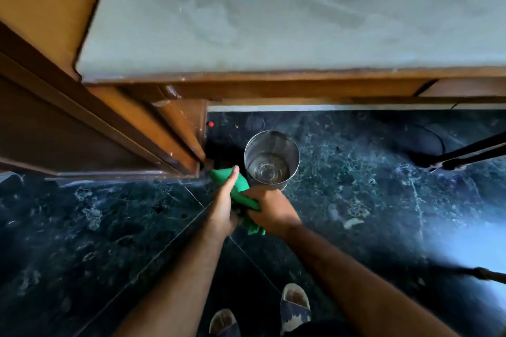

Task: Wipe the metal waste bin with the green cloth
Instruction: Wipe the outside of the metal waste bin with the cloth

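Note:
The metal waste bin (271,159) stands upright and empty on the dark marble floor, just in front of a wooden table leg. The green cloth (237,189) hangs bunched between both hands, just left of and in front of the bin's rim. My left hand (225,206) grips the cloth with its thumb stretched up along it. My right hand (269,210) clutches the cloth's lower part, and a tail of cloth sticks out below that hand. Neither hand touches the bin; whether the cloth brushes the bin's side cannot be told.
A wooden table with a pale top (273,22) overhangs the bin from behind. A wooden leg (180,128) stands left of the bin, with a small red object (210,124) beside it. Dark chair legs (465,156) cross at the right. My sandalled feet (295,306) are below.

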Demonstrator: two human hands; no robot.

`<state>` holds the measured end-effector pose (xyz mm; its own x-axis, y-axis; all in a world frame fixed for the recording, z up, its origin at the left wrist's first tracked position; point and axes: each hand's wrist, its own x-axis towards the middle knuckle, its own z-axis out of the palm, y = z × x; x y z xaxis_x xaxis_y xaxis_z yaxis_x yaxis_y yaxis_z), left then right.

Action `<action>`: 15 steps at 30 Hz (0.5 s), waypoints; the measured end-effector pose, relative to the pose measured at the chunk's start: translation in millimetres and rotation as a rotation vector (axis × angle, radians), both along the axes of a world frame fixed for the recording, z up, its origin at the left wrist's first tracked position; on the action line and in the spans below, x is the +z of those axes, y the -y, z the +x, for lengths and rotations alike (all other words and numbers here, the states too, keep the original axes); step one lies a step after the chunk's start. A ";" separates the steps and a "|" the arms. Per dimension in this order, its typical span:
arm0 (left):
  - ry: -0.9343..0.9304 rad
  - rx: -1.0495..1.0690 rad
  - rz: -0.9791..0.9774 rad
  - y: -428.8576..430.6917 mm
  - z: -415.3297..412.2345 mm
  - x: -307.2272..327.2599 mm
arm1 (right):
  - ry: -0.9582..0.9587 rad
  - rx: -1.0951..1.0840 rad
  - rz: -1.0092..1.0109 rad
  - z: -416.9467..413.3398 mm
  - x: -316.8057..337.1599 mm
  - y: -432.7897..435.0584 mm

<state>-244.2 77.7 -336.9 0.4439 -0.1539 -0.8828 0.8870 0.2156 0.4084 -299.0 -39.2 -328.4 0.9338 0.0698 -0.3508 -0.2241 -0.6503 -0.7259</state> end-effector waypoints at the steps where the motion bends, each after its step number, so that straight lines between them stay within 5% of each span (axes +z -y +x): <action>1: 0.027 0.003 0.017 1.3 5.3 -18.8 | 0.031 0.024 0.006 5.9 -20.6 -5.3; 7: 0.150 0.121 -0.060 -12.6 34.7 -123.0 | 0.144 0.150 0.009 33.7 -114.3 -9.8; 10: 0.179 0.162 -0.105 -21.3 51.0 -164.3 | 0.229 0.035 0.059 35.1 -149.2 16.1; 13: 0.198 0.149 -0.015 -40.0 66.3 -202.4 | 0.318 -0.149 -0.310 34.7 -190.4 54.2; 15: 0.205 0.109 0.043 -46.9 74.9 -223.4 | 0.276 -0.017 -0.535 38.9 -216.1 76.2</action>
<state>-169.3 124.7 -560.3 0.6266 -0.0595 -0.7771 0.7569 0.2843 0.5885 -260.1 -115.4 -544.5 0.9949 -0.0650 -0.0773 -0.0871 -0.9394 -0.3316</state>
